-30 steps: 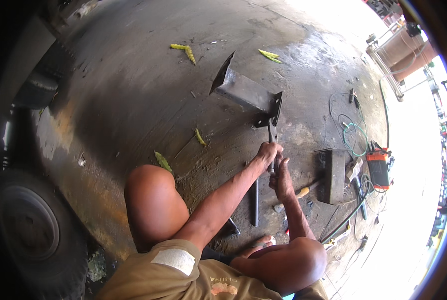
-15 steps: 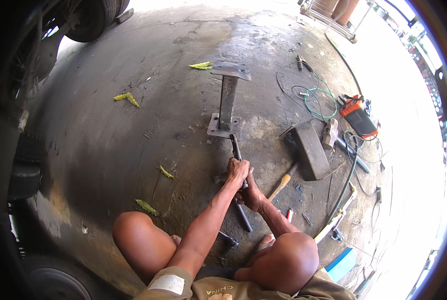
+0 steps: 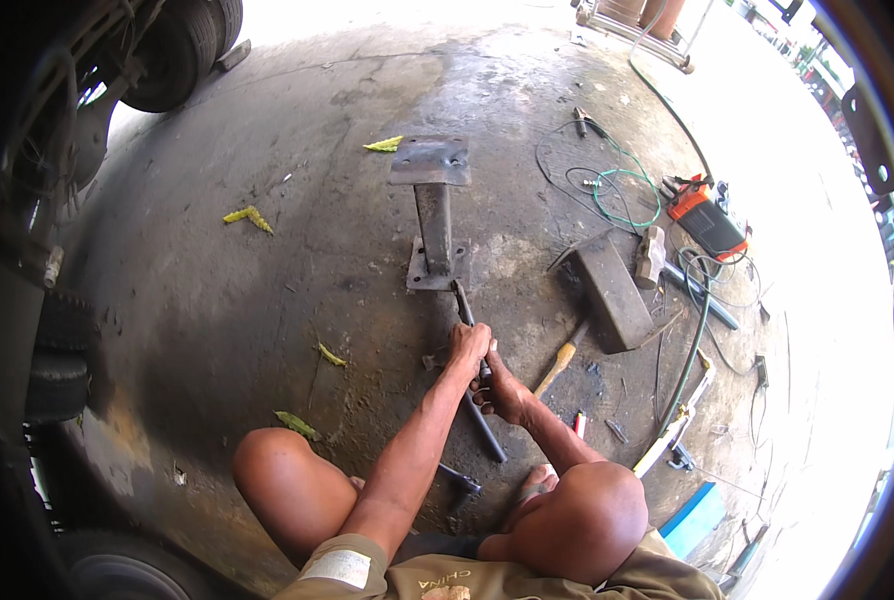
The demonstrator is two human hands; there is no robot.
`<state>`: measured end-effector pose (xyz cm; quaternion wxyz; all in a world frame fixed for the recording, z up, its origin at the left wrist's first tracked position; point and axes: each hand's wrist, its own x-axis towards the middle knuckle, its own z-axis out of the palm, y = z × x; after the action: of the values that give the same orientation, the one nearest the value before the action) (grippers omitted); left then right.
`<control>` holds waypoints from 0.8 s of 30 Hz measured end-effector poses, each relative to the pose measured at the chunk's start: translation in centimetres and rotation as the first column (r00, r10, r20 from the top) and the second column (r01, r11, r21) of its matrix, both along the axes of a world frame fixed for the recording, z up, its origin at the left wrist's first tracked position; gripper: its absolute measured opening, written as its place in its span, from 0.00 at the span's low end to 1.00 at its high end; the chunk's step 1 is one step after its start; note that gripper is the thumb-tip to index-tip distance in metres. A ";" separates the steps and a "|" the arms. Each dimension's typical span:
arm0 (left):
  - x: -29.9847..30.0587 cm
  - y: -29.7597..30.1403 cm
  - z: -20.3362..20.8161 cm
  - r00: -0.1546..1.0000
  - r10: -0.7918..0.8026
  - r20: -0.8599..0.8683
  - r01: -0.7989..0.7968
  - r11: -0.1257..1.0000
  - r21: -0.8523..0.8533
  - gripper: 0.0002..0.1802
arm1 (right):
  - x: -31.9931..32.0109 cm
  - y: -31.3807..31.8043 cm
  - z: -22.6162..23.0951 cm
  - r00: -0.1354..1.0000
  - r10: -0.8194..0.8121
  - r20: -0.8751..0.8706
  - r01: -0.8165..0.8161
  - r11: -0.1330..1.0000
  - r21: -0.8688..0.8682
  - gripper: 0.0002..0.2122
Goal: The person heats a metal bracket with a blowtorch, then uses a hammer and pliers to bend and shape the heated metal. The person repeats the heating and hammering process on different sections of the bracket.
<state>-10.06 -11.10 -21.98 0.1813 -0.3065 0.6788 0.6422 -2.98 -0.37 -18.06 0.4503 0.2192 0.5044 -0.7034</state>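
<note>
A steel post [image 3: 434, 228] with flat square plates at both ends stands on the ground ahead of me; its top plate [image 3: 430, 160] leans toward me. At the near edge of the drilled base plate [image 3: 422, 272], the end of a long dark metal tool [image 3: 464, 303] meets the steel; its exact kind is hard to make out. My left hand [image 3: 470, 347] is closed round the tool's shaft. Just below it, my right hand [image 3: 504, 390] wraps the lower end. Under my hands a dark metal bar [image 3: 485, 430] lies on the ground.
To the right are a bent steel box section [image 3: 612, 295], a wooden handle [image 3: 559, 365], a sledgehammer [image 3: 650, 258] and an orange-and-black welding machine [image 3: 707, 222] with loose cables [image 3: 622, 180]. Leaves [image 3: 249, 218] lie to the left. Vehicle wheels [image 3: 172, 60] stand at far left.
The post has tipped toward me, so its top plate shows its face rather than its edge. Both hands keep their grip on the tool. The view has shifted slightly.
</note>
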 end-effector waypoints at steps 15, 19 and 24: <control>-0.1 1.1 -4.6 0.987 0.159 -0.037 -0.156 0.985 0.071 0.09 | 0.2 1.4 4.6 0.954 0.156 -0.257 -0.059 0.936 0.348 0.39; -0.5 1.8 -5.5 0.995 0.095 0.007 -0.095 0.991 0.094 0.10 | 0.3 2.9 3.4 0.913 0.248 -0.324 -0.133 0.931 0.339 0.38; -0.1 1.7 -0.4 0.990 -0.042 0.133 0.017 0.983 0.184 0.17 | -0.1 3.7 3.4 0.905 0.266 -0.333 -0.133 0.918 0.374 0.36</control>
<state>-10.12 -9.40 -22.39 0.2640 -0.3219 0.6075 0.6765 -3.04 3.35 -14.63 0.3704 0.1012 0.7158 -0.5832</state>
